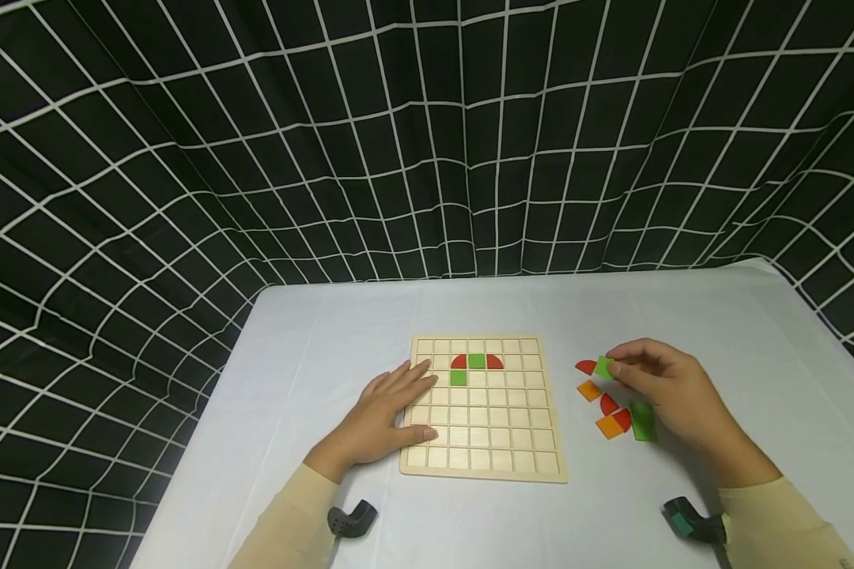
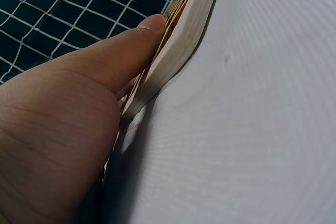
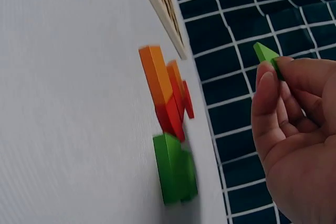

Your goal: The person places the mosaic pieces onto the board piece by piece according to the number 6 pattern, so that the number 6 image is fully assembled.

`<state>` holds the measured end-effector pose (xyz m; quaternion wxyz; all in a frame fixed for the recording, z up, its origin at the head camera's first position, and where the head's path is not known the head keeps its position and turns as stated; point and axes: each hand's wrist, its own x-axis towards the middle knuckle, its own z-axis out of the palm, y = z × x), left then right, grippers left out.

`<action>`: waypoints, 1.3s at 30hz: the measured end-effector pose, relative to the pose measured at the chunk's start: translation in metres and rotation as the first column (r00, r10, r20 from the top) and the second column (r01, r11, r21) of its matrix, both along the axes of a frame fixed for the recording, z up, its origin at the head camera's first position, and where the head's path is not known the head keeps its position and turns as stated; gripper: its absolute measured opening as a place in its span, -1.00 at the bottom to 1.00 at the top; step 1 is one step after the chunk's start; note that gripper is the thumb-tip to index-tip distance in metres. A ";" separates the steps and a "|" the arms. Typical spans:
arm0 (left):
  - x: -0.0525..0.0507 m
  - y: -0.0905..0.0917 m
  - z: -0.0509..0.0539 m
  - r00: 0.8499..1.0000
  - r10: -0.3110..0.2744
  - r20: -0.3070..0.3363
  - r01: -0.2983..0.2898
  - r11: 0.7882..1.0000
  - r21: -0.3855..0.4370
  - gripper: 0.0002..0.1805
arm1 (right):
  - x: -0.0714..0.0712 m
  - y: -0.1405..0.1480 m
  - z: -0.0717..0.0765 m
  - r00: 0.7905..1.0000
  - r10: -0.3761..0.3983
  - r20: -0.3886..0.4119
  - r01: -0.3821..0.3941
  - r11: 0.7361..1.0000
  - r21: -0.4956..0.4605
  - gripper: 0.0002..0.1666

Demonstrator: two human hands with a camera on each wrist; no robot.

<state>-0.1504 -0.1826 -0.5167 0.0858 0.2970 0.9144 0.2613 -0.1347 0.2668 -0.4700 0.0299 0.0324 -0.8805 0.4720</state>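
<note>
Board (image 1: 498, 416): on tabletop (image 1: 327, 332); four tiles (image 1: 477, 361) near its far edge. Left hand (image 1: 382, 421): spread over board's left edge, presumably steadying it. Right hand (image 1: 672, 387): pinching green tile (image 1: 603, 367) by one end, clear of tabletop, likely for control. Loose tiles (image 1: 609, 405): beside board's right edge.

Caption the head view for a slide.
Left hand resting on a gridded wooden board, right hand pinching a green piece near loose red, orange and green pieces.

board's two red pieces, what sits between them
In the head view, one green square sits between the two red pieces on the board.
</note>
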 end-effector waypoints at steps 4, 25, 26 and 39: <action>0.000 0.000 -0.001 1.000 0.001 0.000 -0.001 1.000 0.000 -0.05 | 0.001 -0.007 0.003 0.997 0.059 0.045 -0.056 0.996 -0.074 -0.71; 0.001 -0.001 0.000 1.000 0.007 0.009 -0.007 1.000 0.008 -0.05 | 0.007 -0.046 0.005 0.983 0.174 0.052 -0.165 0.977 -0.134 -0.75; 0.001 -0.001 0.000 1.000 0.006 0.010 -0.006 1.000 0.009 -0.05 | 0.008 -0.047 0.005 0.983 0.177 0.053 -0.168 0.976 -0.139 -0.75; 0.001 0.000 0.000 1.000 0.004 0.017 -0.004 1.000 0.001 -0.05 | 0.005 -0.074 0.002 0.958 0.285 -0.033 -0.285 0.932 -0.223 -0.85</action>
